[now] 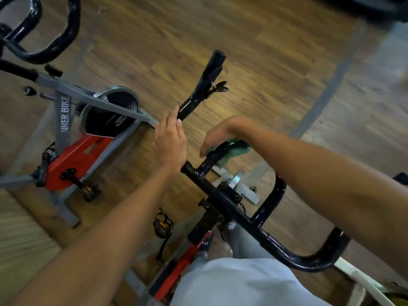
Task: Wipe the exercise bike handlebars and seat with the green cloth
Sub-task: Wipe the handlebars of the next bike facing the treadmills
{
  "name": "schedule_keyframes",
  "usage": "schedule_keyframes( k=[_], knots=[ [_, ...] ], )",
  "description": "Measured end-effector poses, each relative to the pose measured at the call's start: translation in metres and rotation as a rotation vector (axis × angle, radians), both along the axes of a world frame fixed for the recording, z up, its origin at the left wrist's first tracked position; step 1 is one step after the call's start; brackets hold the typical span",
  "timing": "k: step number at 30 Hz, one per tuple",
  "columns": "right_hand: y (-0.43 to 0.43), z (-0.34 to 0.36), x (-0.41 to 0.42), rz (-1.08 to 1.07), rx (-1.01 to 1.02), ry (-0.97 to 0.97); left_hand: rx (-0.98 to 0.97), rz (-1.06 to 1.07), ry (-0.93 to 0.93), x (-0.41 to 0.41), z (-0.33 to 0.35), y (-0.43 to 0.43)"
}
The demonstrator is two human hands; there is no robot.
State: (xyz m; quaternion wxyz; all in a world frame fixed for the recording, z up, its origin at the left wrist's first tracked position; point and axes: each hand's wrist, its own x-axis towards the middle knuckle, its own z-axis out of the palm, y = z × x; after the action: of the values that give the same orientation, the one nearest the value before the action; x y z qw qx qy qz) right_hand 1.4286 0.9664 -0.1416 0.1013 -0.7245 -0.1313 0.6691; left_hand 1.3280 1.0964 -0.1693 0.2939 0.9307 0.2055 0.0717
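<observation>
The green cloth (231, 152) is bunched around the inner loop of the black handlebars (229, 202), on the curved tube just beyond the cross bar, and the right hand (220, 138) comes down over it from above, its fingers curled round cloth and tube together so that only green folds show under the palm and hang below the bar. The left hand (171, 140) lies just beside it on the left end of the same cross bar, fingers straight and held together, palm down against the tube where the long outer horn rises away toward the floor, with a small lever clamped near that horn's tip. The handlebars run slantwise across the middle of the view, glossy and wet-looking, bolted at their centre to a black stem (203, 226) that drops to a red frame piece; a black pedal (163, 224) shows below and to the left of the stem. Both bare forearms reach in from the bottom edge over pale grey clothing. Farther left stands a second bike (86, 138), grey and red with a dark flywheel and its own black handlebars in the top left corner. Everything rests on a wooden plank floor (265, 62).
</observation>
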Motion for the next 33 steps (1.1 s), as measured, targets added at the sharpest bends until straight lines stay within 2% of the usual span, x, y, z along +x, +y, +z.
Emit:
schedule_keyframes(
  k=[2,3,7,10,13,15,18,20,21,23,25,26,28,29,31,32,33],
  knots=[
    [-0.038,0.007,0.008,-0.209,0.066,-0.037,-0.008,-0.009,-0.005,-0.001,0.0,0.0],
    [-0.058,0.008,0.006,-0.393,0.114,-0.042,-0.019,-0.011,-0.011,-0.001,0.0,0.001],
    [-0.126,0.005,-0.052,-1.258,0.242,0.013,-0.061,-0.004,-0.021,-0.001,0.0,0.001],
    [-0.141,-0.009,-0.116,-1.845,0.404,0.139,-0.073,-0.017,-0.033,-0.002,-0.003,0.001],
    [-0.133,-0.017,-0.156,-2.142,0.553,0.233,-0.069,-0.043,-0.053,-0.001,-0.005,0.004],
    [-0.129,-0.016,-0.175,-2.206,0.629,0.237,-0.059,-0.048,-0.056,-0.001,-0.006,0.005],
    [-0.134,-0.005,-0.204,-2.096,0.723,0.202,-0.057,-0.052,-0.049,-0.001,-0.006,0.005],
    [-0.134,0.001,-0.218,-2.008,0.656,0.011,-0.044,-0.06,-0.045,-0.002,-0.006,0.004],
    [-0.133,0.004,-0.223,-1.97,0.574,-0.178,-0.039,-0.066,-0.041,-0.003,-0.006,0.004],
    [-0.133,0.011,-0.228,-1.795,0.383,-0.699,-0.032,-0.07,-0.03,-0.003,-0.005,0.003],
    [-0.134,0.024,-0.234,-1.545,0.4,-1.103,-0.028,-0.068,-0.023,-0.003,-0.003,0.003],
    [-0.133,0.032,-0.237,-1.397,0.449,-1.185,-0.028,-0.063,-0.02,-0.003,-0.002,0.002],
    [-0.119,0.038,-0.246,-1.089,0.476,-1.143,-0.03,-0.059,-0.014,-0.004,-0.003,0.003],
    [-0.109,0.031,-0.25,-0.879,0.409,-1.144,-0.036,-0.059,-0.012,-0.004,-0.003,0.003],
    [-0.084,0.009,-0.263,-0.435,0.209,-1.279,-0.045,-0.058,-0.008,-0.005,-0.003,0.003],
    [-0.077,-0.003,-0.269,-0.26,0.124,-1.344,-0.044,-0.059,-0.008,-0.005,-0.003,0.003],
    [-0.076,-0.01,-0.273,-0.178,0.068,-1.358,-0.04,-0.059,-0.009,-0.005,-0.003,0.003]
  ],
)
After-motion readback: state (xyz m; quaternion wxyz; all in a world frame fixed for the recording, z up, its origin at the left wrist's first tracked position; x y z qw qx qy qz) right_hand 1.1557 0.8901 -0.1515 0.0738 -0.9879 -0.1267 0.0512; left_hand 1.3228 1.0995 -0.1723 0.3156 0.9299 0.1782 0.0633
